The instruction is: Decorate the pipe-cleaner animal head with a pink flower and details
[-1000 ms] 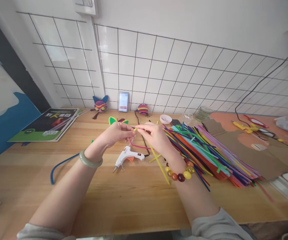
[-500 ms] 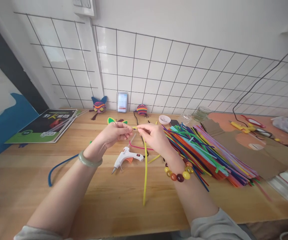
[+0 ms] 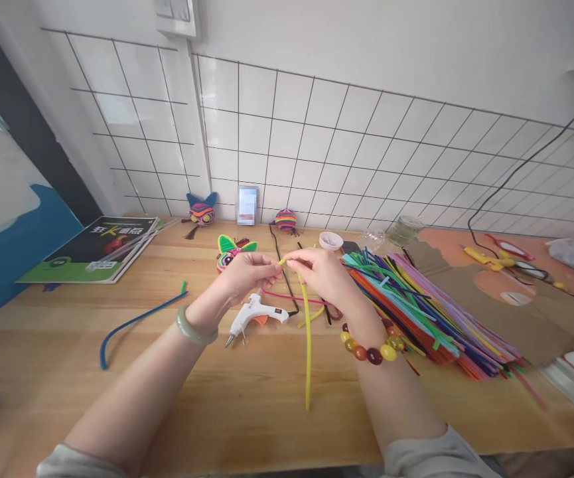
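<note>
Both my hands meet above the wooden table (image 3: pixel 247 398). My left hand (image 3: pixel 247 272) and my right hand (image 3: pixel 319 271) each pinch the top end of a yellow pipe cleaner (image 3: pixel 307 345), which hangs straight down to the table top. Fingers of both hands are closed on it. A white glue gun (image 3: pixel 254 315) lies just below my left hand. A pink pipe cleaner (image 3: pixel 287 297) lies behind the glue gun. To the right of my right hand spreads a big pile of coloured pipe cleaners (image 3: pixel 426 305).
A blue pipe cleaner (image 3: pixel 132 323) lies at the left. A book (image 3: pixel 100 247) sits at the back left. Small striped craft figures (image 3: pixel 201 211) stand by the tiled wall, another (image 3: pixel 229 251) behind my left hand. Brown paper (image 3: pixel 505 292), jars (image 3: pixel 403 229) and a black cable are at the right.
The yellow pipe cleaner swung from slanting toward the right to hanging straight down. Both hands stayed pinched at its top end and shifted slightly right in view.
</note>
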Demonstrator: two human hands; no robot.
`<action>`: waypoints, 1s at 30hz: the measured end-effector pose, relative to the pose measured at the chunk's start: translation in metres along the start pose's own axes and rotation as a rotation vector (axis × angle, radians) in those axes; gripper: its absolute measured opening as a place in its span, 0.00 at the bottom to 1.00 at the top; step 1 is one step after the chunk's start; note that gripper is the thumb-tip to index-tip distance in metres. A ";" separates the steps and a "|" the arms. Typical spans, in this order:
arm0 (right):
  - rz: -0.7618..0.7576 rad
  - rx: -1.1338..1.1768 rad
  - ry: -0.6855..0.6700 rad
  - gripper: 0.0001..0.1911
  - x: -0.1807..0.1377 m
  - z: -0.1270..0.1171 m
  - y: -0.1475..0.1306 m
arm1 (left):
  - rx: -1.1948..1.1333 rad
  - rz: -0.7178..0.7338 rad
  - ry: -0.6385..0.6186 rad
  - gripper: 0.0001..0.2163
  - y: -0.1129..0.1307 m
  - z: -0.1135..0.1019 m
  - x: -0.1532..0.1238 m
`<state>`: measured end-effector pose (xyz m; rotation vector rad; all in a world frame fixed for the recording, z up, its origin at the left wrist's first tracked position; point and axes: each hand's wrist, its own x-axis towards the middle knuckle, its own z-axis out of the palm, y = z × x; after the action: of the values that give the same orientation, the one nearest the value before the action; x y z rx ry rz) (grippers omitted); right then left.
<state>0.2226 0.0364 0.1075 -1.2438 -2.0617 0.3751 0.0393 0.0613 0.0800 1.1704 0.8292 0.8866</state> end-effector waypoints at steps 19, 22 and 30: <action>-0.032 -0.062 -0.184 0.12 -0.007 -0.017 -0.007 | -0.004 -0.084 -0.149 0.13 -0.006 0.000 0.000; -0.023 -0.015 -0.153 0.11 -0.006 -0.013 -0.006 | -0.076 -0.111 -0.135 0.11 -0.002 -0.003 -0.001; -0.037 0.061 -0.123 0.10 -0.004 -0.003 0.000 | -0.186 -0.166 -0.197 0.05 0.004 -0.010 0.000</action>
<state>0.2257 0.0330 0.1081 -1.1711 -2.1569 0.5047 0.0301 0.0661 0.0821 0.9930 0.6576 0.6844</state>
